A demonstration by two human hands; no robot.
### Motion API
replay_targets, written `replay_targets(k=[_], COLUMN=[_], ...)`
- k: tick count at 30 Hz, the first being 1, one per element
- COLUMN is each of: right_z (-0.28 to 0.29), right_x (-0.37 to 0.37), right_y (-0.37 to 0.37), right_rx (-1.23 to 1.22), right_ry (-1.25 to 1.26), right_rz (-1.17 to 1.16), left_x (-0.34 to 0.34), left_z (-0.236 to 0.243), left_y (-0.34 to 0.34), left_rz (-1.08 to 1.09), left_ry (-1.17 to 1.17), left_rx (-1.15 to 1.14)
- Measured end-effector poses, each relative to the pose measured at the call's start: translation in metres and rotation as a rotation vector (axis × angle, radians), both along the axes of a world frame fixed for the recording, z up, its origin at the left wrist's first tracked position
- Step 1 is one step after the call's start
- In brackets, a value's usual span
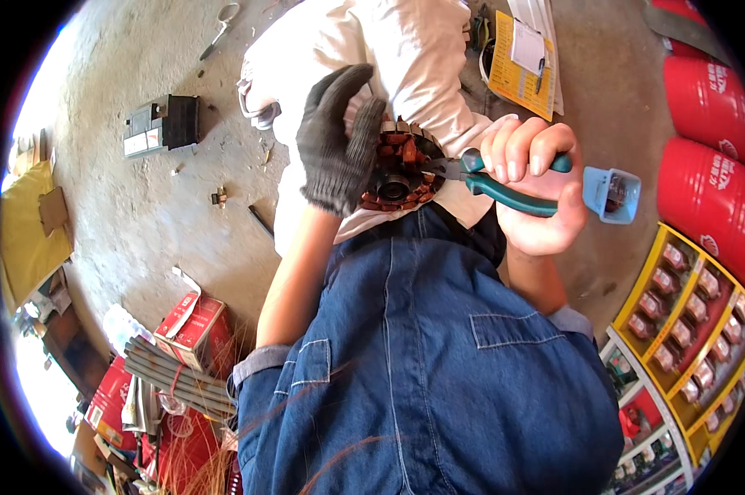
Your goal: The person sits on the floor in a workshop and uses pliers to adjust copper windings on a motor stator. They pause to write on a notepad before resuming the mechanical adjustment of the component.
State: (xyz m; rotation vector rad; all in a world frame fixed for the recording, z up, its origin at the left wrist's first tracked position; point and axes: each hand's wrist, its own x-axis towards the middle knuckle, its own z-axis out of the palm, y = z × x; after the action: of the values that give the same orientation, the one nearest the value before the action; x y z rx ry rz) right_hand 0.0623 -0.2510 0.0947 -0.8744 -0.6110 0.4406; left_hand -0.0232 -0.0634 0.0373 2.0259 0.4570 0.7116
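Observation:
Between my legs rests a round motor coil ring (410,149), with copper-red windings around a dark round hub (392,189). My left hand (337,136), in a dark grey knit glove, lies against its left side and hides part of it. The gloved fingers point away from me, with a gap between them and the thumb. In my bare right hand (539,186) are pliers with green and black handles (504,195). Their dark metal jaws (447,168) point left and reach the ring's right side. Whether the jaws grip a winding is too small to tell.
A black battery (163,125) stands on the concrete floor at left, with small scraps nearby. A light-blue cup (612,195) is right of my hand. Red drums (709,198) and a yellow parts rack (684,330) line the right side. A clipboard (528,48) lies beyond.

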Motion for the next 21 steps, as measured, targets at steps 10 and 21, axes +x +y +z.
replay_targets(k=[10, 21], right_z=[-0.006, -0.030], right_x=[0.009, 0.027], right_y=[-0.016, -0.105], right_rx=[-0.050, -0.618], right_ry=[0.063, 0.157], right_rz=[-0.003, -0.035], left_x=[-0.024, -0.023], left_z=[0.032, 0.024], left_y=[-0.049, -0.055], left_rz=[-0.222, -0.072], left_ry=[0.779, 0.677], left_rx=[0.090, -0.073])
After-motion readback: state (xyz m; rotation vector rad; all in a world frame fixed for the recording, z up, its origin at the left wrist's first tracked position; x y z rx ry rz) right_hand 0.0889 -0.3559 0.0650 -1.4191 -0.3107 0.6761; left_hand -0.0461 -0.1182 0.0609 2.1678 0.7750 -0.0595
